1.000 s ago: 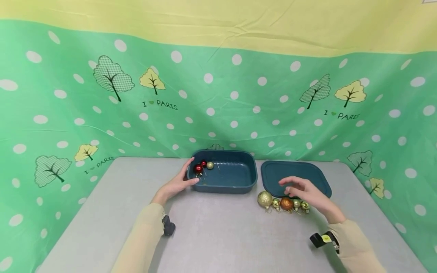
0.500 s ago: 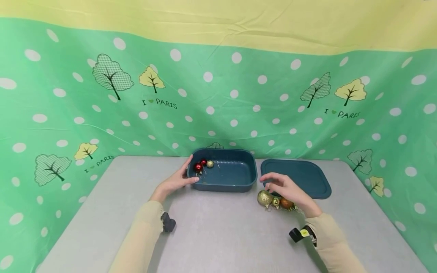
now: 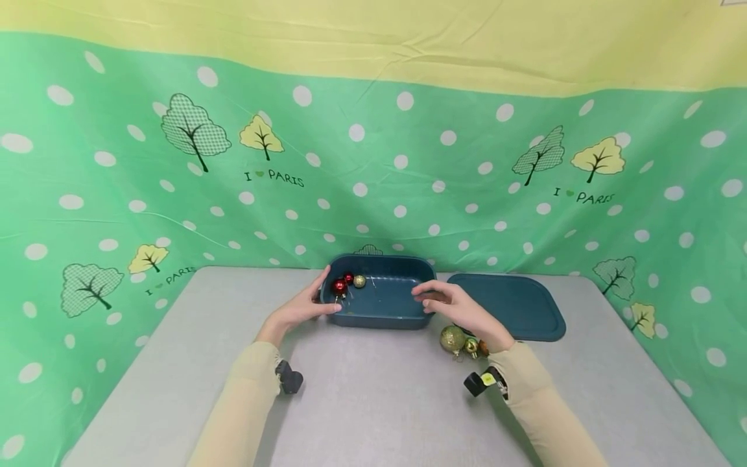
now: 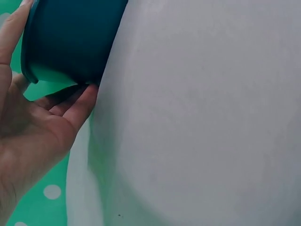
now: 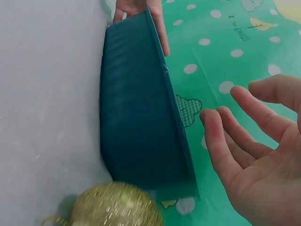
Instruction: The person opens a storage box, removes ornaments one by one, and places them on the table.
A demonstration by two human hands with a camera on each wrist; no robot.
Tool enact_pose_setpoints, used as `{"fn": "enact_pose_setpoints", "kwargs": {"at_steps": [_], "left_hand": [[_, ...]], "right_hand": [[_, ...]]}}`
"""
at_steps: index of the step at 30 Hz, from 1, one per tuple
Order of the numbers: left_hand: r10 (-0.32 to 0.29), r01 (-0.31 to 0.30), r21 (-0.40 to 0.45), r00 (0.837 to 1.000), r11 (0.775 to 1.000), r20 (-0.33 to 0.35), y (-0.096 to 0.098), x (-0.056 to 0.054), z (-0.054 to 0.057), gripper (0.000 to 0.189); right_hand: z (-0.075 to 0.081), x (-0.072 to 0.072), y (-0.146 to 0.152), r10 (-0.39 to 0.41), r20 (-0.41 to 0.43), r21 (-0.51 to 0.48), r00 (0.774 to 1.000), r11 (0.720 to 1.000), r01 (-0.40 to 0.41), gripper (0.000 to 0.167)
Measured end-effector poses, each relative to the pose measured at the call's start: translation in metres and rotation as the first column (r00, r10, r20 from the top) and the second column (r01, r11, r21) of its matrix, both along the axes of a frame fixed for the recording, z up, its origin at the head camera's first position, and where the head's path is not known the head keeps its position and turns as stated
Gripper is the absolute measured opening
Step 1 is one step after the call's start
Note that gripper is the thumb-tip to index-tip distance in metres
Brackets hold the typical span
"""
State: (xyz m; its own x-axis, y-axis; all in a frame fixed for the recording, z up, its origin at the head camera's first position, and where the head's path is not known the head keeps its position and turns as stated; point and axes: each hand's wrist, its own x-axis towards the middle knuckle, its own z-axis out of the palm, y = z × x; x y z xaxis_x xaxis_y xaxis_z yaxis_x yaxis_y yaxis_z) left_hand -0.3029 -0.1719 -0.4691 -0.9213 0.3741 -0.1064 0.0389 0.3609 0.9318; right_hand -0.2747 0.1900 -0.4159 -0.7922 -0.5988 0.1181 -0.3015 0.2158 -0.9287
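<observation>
In the head view, my left hand (image 3: 296,310) grips the left end of a dark blue rectangular box (image 3: 379,322), thumb at the front and fingers toward the back. Two red baubles (image 3: 339,286) and a small gold bauble (image 3: 359,281) lie inside at its left. Over the box's right end hovers my right hand (image 3: 463,309), its fingers loosely bent; the right wrist view shows nothing between them. Below that hand on the table are a large glittery gold bauble (image 3: 452,338), a smaller shiny gold one (image 3: 471,347) and an orange one (image 3: 483,348), mostly hidden by my wrist.
A flat blue lid (image 3: 525,305) lies right of the box, partly behind my right hand. The grey table (image 3: 373,395) backs onto a green dotted curtain (image 3: 403,194) just behind the box.
My right hand has moved left, from above the lid and bauble row to the box's right end. The left hand and the box have stayed put.
</observation>
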Motion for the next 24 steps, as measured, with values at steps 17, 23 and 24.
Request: {"fn": "enact_pose_setpoints", "kwargs": {"at_steps": [17, 23, 24], "left_hand": [[-0.015, 0.014, 0.028, 0.999, 1.000, 0.040, 0.004, 0.015, 0.027, 0.102], [0.006, -0.007, 0.036, 1.000, 0.999, 0.026, 0.001, 0.002, 0.002, 0.104], [0.010, -0.011, 0.036, 1.000, 0.999, 0.026, 0.001, 0.001, 0.001, 0.104]], "right_hand": [[-0.013, -0.033, -0.046, 0.084, 0.011, 0.088, 0.996, 0.993, -0.084, 0.031], [-0.020, -0.041, -0.053, 0.109, -0.005, 0.129, 0.994, 0.986, -0.108, 0.032], [-0.020, -0.043, -0.055, 0.124, -0.018, 0.142, 0.992, 0.983, -0.120, 0.032]]}}
